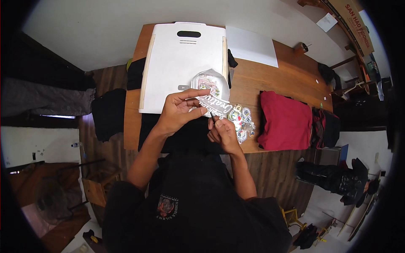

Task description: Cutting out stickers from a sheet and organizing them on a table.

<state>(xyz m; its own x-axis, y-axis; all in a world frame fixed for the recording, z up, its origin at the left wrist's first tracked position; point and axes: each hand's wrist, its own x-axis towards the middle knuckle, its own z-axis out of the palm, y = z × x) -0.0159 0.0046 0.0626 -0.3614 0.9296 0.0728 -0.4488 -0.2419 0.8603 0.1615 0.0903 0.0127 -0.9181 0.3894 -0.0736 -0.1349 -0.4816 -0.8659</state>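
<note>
My left hand [182,110] pinches a clear film piece with white lettering [223,106] between thumb and fingers. In my right hand [224,131] is a slim black pointed tool [213,117], its tip against or close to the film's lower edge; I cannot tell its exact kind. Just beyond the film, a white round-edged container or bag [225,83] holds several printed film pieces. It rests over the lower right of a white flat panel [171,66] with an oblong slot. Beside my right hand lies a pile of small printed cutouts [242,123].
Folded red cloth [284,120] lies on the wooden table [250,79] at right, with dark folded cloth [326,128] beside it. Black fabric [152,132] covers the front edge. A white sheet [253,46] and an orange-brown cup [301,48] are at the back.
</note>
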